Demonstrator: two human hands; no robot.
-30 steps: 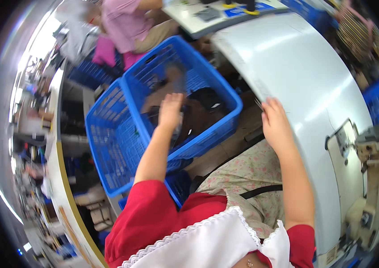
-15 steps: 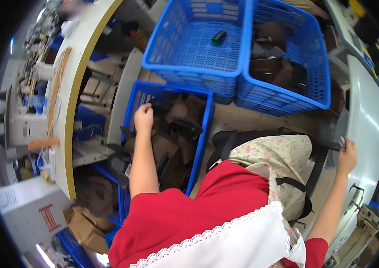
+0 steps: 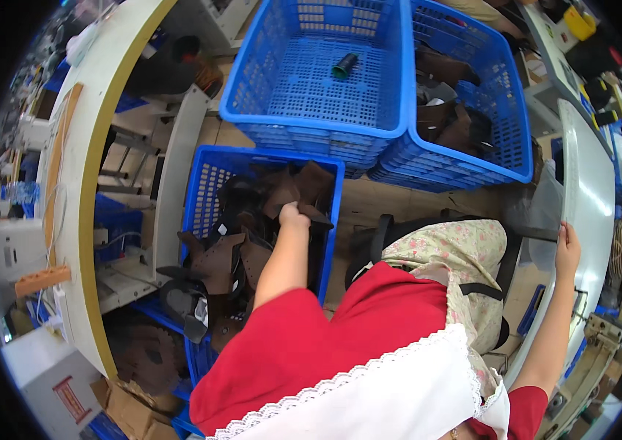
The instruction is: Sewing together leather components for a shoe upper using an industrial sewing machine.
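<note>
"Looking at the left hand (image 3: 293, 215), what lies at its fingertips?"

"A dark brown piece (image 3: 316, 215), flat and dull on its surface, its pointed corner jutting out just right of the knuckles."

"Is the grip holding it?"

"The fingers curl narrow against it; I cannot tell whether they pinch it."

"And where does it sit?"

"On top of the heap inside a blue crate (image 3: 339, 187), near the rim just right of the grip. Left of the hand lie other brown pieces (image 3: 217, 264), some bent or curved."

"The right hand (image 3: 567, 253)?"

"Well off to the right, fingertips at the edge of a white table (image 3: 594, 180). How firmly they close, I cannot tell."

"Beyond the left grip?"

"A second blue crate (image 3: 318, 141), with a dark green cylinder (image 3: 344, 66) inside."
</note>
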